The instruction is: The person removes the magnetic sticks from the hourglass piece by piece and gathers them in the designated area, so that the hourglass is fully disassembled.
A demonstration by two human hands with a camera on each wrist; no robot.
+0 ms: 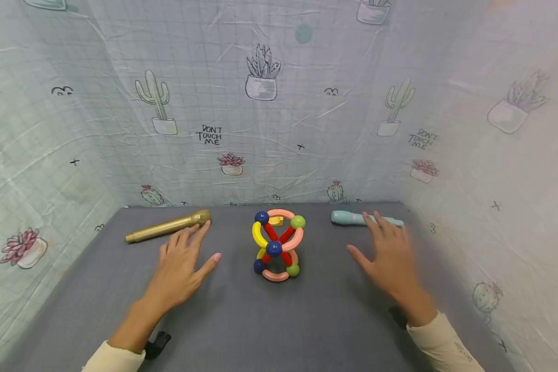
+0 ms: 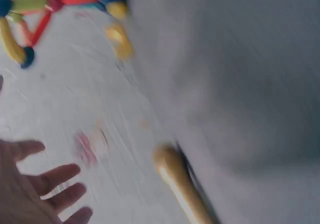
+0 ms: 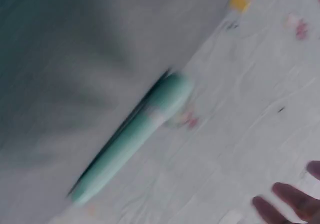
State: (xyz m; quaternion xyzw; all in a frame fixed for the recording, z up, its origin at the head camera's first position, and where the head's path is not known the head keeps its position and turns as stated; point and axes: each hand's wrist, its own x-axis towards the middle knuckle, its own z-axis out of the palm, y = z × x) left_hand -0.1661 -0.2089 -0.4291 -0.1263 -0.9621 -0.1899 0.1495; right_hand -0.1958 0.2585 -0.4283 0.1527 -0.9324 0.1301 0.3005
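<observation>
My left hand (image 1: 176, 274) has its fingers spread over the table, fingertips overlapping the head end of a gold microphone (image 1: 167, 227) in the head view. The left wrist view puts that hand's fingers (image 2: 57, 179) apart from the microphone. On the other side, my right hand (image 1: 390, 258) is spread too, slightly blurred, its fingertips overlapping a mint-green, wand-shaped object (image 1: 346, 218). The right wrist view shows a gap between its fingers (image 3: 295, 201) and that object. Between the hands stands a construction toy (image 1: 274, 249) of blue and green balls joined by red, yellow and pink rods.
Behind the ball-and-rod toy lies a small yellow piece (image 1: 276, 221). A grey cloth (image 1: 242, 330) covers the table. Hanging sheets printed with cacti (image 1: 279, 175) enclose the back and both sides.
</observation>
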